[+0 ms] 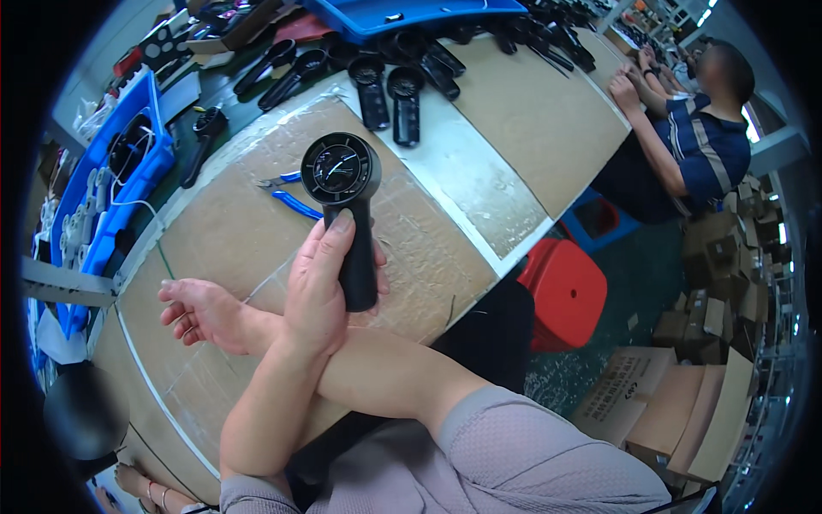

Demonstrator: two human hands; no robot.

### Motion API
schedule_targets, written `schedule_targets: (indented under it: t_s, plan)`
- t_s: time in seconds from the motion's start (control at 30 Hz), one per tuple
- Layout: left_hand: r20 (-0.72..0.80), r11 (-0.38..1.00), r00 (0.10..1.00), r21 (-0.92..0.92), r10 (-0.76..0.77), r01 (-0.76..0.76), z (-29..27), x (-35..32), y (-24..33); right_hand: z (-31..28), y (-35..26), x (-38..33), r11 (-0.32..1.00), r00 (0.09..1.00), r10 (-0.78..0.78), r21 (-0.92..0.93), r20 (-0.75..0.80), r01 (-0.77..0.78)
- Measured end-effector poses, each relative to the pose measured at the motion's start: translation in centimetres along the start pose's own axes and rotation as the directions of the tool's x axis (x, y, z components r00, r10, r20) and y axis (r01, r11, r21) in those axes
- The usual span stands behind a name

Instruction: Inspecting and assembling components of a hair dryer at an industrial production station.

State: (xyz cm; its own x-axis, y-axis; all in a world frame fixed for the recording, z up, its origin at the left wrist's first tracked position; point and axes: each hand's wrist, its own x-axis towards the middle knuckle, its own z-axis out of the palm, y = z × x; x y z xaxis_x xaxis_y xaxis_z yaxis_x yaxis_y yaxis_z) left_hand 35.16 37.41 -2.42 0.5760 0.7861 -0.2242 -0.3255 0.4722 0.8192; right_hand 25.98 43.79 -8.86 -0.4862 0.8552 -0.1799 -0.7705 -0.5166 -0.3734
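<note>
Left hand (318, 287), upright fan (347, 214)

Black handheld fan (342, 197) in left hand (318, 287), right hand (195, 313) empty.

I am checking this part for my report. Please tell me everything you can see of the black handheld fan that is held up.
The black handheld fan, seemingly matte plastic, has a round head with a dark glossy face and a straight handle. It stands upright above the cardboard-covered table. The left hand grips its handle, thumb along the front. The arms are crossed; the right hand does not touch it.
</note>
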Motion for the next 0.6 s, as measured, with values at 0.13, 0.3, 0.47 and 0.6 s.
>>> schedule_targets:
  t_s: [0.13, 0.3, 0.47, 0.6]
  plan:
    - [-0.014, 0.990, 0.998, 0.122, -0.066, 0.068, -0.3, 0.4, -0.1, 0.0, -0.5, -0.1, 0.998, 1.000, -0.017, -0.058, -0.012, 0.017]
    - [-0.021, 0.990, 0.997, 0.121, -0.069, 0.071, -0.2, 0.5, -0.6, 0.1, -1.0, -0.6, 0.999, 0.999, -0.028, -0.038, 0.035, 0.029]
    - [-0.018, 0.986, 0.998, 0.149, -0.068, 0.070, -0.7, 0.0, -0.4, 0.1, -0.9, -1.8, 0.998, 0.991, -0.062, 0.036, 0.119, 0.058]
    - [-0.013, 0.982, 0.997, 0.176, -0.074, 0.075, 0.2, -0.2, -0.3, 0.3, -1.4, -2.3, 0.998, 0.992, -0.049, 0.045, 0.117, 0.044]
